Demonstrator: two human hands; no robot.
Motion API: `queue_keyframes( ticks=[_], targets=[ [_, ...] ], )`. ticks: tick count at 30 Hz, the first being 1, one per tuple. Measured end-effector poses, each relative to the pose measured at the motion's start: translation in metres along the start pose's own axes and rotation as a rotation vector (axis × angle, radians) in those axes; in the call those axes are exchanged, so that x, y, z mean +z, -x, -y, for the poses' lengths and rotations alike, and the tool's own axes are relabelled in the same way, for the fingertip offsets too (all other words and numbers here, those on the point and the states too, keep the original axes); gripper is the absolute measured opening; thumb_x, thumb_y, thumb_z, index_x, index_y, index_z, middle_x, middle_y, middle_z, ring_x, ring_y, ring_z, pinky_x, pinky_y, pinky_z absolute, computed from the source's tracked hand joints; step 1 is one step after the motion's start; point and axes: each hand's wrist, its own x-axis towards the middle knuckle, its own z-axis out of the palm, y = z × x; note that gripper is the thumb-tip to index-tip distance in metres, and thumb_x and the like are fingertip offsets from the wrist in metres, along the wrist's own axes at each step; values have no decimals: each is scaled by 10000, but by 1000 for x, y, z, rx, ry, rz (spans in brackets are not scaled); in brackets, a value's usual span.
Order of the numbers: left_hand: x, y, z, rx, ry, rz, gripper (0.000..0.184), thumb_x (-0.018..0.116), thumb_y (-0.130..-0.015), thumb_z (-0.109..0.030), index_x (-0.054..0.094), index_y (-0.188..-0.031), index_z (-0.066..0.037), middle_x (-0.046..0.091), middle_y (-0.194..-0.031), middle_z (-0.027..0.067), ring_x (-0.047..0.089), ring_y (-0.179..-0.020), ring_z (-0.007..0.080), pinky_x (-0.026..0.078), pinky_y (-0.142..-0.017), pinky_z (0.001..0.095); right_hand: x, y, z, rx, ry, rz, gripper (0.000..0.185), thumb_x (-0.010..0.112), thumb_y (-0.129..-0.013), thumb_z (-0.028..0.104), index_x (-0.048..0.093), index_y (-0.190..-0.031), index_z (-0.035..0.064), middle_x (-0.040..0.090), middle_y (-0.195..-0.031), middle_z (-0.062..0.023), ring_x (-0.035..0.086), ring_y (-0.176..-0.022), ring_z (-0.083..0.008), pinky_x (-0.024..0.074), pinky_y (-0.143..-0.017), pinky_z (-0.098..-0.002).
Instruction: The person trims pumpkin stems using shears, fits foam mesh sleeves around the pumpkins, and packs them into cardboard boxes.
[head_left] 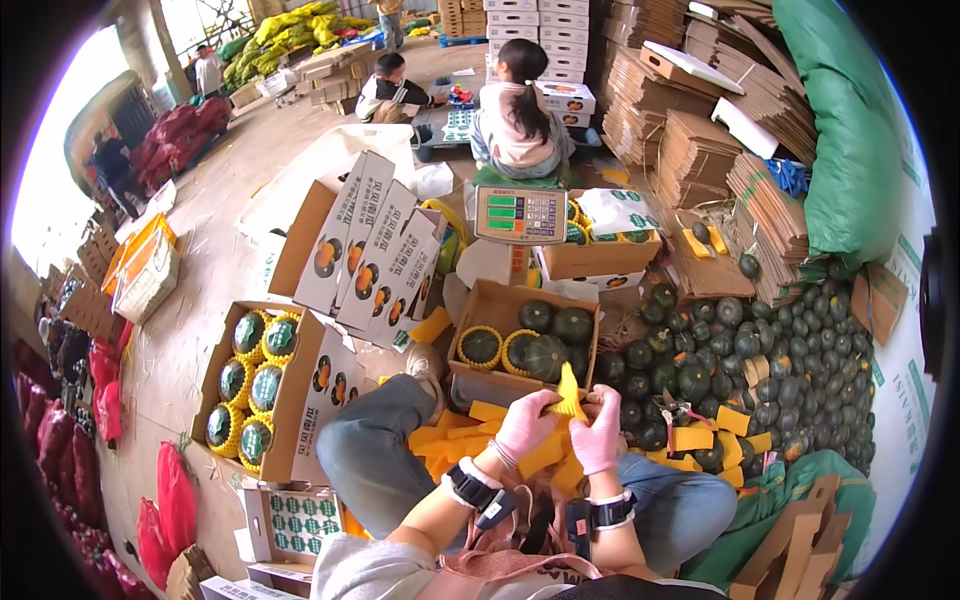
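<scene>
Between my two hands, in thin pink gloves, a yellow foam net sleeve point(568, 392) is stretched upright. My left hand point(526, 425) pinches its left side, and my right hand point(597, 435) grips its right side. Just beyond them stands an open cardboard box point(470, 298). Inside it are several dark green squashes; the squash at the left point(480, 346) sits in a yellow foam net, while others such as the front squash point(546, 357) show bare skin. More flat yellow foam nets point(440, 450) lie in a heap at my lap, under my left hand.
On my left a carton point(215, 375) holds netted squashes with green labels. Printed carton sheets point(365, 240) stand behind it. A large pile of loose squashes point(790, 340) spreads to my right. A digital scale point(520, 215) stands ahead. Other people, including a seated person point(520, 120), are farther back.
</scene>
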Motion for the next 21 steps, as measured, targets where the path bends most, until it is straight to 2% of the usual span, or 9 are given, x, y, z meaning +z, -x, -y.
queue_keyframes(
  ticks=[1, 2, 6, 8, 10, 11, 15, 18, 21],
  targets=[
    [2, -1, 10, 3, -15, 50, 206, 564, -811, -9, 601, -1013, 11, 638, -930, 144, 618, -832, 208, 499, -761, 302, 3, -3, -9, -317, 254, -90, 571, 589, -663, -120, 443, -1196, 24, 532, -1026, -152, 573, -890, -265, 470, -789, -305],
    [3, 0, 17, -92, 282, 68, 215, 543, -825, -7, 596, -1033, 4, 634, -961, 129, 616, -849, 210, 500, -772, 305, 4, -6, -9, -438, 300, -121, 439, 548, -684, -113, 534, -1106, 6, 576, -978, -167, 590, -848, -304, 477, -759, -304],
    [-5, -1, 10, -383, 1393, 267, 227, 531, -870, -59, 554, -1089, -7, 601, -1096, 100, 601, -970, 235, 494, -846, 338, -11, -17, -27, 64, -72, 67, 124, 507, -730, -59, 616, -773, -16, 642, -699, -52, 569, -599, -201, 466, -627, -259],
    [-21, 3, 20, 96, 354, 352, 227, 573, -883, -139, 561, -1077, -21, 609, -1085, 77, 595, -973, 218, 470, -864, 321, -38, -32, -54, 583, -1125, 485, 137, 509, -783, -10, 600, -885, -2, 665, -852, -60, 626, -712, -196, 510, -717, -270],
    [-24, 4, 21, -130, 929, 450, 246, 579, -895, -204, 568, -1076, -38, 615, -1059, 50, 591, -961, 191, 460, -858, 301, -34, -22, -51, 424, -889, 530, 197, 504, -810, 17, 592, -985, 0, 658, -938, -95, 641, -857, -232, 513, -827, -343],
    [-24, 4, 22, -244, 1217, 494, 258, 582, -901, -236, 571, -1076, -47, 618, -1046, 37, 590, -956, 178, 455, -855, 291, -42, -21, -47, 494, -1083, 602, 251, 523, -779, 6, 602, -1017, -12, 650, -1005, -124, 626, -951, -241, 490, -883, -373],
    [-28, 3, 38, -264, 791, 440, 296, 539, -930, -306, 569, -1088, -58, 602, -1005, -19, 557, -914, 83, 463, -821, 261, -40, -18, -61, 472, -779, 727, 344, 581, -723, 0, 592, -1064, -46, 638, -1057, -101, 610, -986, -233, 463, -921, -352],
    [-29, 10, 14, -392, 678, 464, 281, 512, -950, -253, 548, -1141, -50, 590, -1001, -48, 556, -849, 54, 470, -773, 222, -34, -13, -36, 550, -856, 655, 342, 494, -710, -77, 610, -1030, -40, 650, -1030, -83, 608, -973, -214, 449, -908, -303],
    [-26, 11, 22, -219, 640, 355, 242, 537, -940, -236, 592, -1069, -39, 602, -933, -38, 547, -818, 46, 463, -737, 204, -30, -16, -26, 648, -942, 622, 373, 529, -705, -74, 595, -1069, -32, 638, -1059, -105, 605, -981, -224, 447, -916, -327]
  ],
)
